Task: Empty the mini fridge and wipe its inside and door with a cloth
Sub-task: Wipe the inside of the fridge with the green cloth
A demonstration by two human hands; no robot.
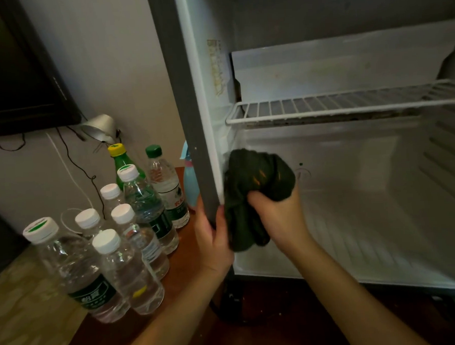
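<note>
- Mini fridge point(352, 165) fills the view from 12 to 4 o'clock. It stands open with nothing stored in it, and only the wire shelf point(349, 102) is in place. The door itself is not clearly in view.
- The bottles point(115, 257) are packed close together on the surface point(103, 337) at 8 o'clock, just beside the left forearm. A wide swing of that elbow could knock one over and take its neighbours down with it.
- The cloth point(256, 186) is bunched up with a loose tail hanging below the fist. Worked upward, that tail could catch on the shelf's front rail and pull it off its supports.
- A yellowed sticker point(217, 67) on the inner left wall at 12 o'clock looks fragile, and a damp, firm pass would probably tear or smear it.
- A balled cloth touches only a small patch, so corners and wall ribs may well get missed.
- The left hand point(214, 239) is wrapped around the grey front edge of the cabinet's left side, fingers curled over it, which seems to steady the fridge.
- The right hand point(279, 217) is clenched around the dark green cloth and presses it against the inner left wall, close to the front edge and just right of the other hand.
</note>
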